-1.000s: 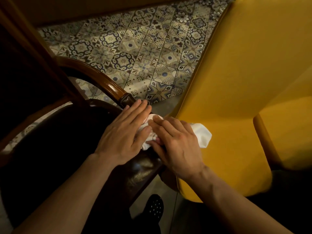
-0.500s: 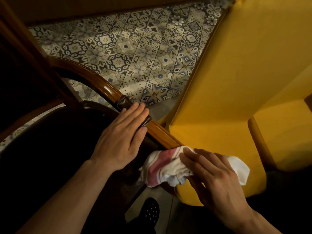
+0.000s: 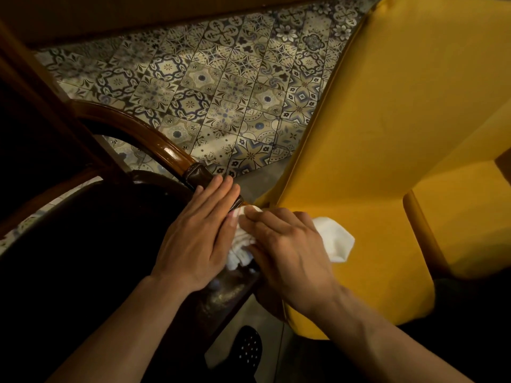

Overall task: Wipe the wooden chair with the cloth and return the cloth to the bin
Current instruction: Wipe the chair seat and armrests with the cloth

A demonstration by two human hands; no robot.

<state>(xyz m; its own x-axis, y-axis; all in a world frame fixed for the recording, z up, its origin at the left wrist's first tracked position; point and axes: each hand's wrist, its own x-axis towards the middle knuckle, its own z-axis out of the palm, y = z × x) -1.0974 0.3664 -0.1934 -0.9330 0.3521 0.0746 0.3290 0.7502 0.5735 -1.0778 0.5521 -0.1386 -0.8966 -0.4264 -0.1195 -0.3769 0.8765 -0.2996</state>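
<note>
Floor: patterned ceramic tiles in blue, grey and cream, floral and geometric motifs, laid on a diagonal to the view. It runs across the far middle of the scene. A dark wooden skirting or wall base borders it on the far side. Lighting is dim and warm.

Wooden chair: dark, glossy, curved armrest rail arching from the far left toward the centre, with a dark padded section fitted on the rail. The seat below, near left, is in deep shadow; its detail cannot be made out.

Yellow upholstered armchair: fills the right side, standing just beside the wooden chair. A wooden member of its frame shows at the right.

Cloth: white, bunched on the armrest of the wooden chair at centre, one loose end hanging out to the right over the yellow upholstery.

Right hand: laid over the cloth, fingers curled and pressing it down onto the rail.

Left hand: flat on the armrest just left of the cloth, fingers straight and held together, fingertips reaching the padded section, its edge touching the cloth.

A dark perforated shoe shows on the floor at the near centre.

No brands, labels or legible writing found.
</note>
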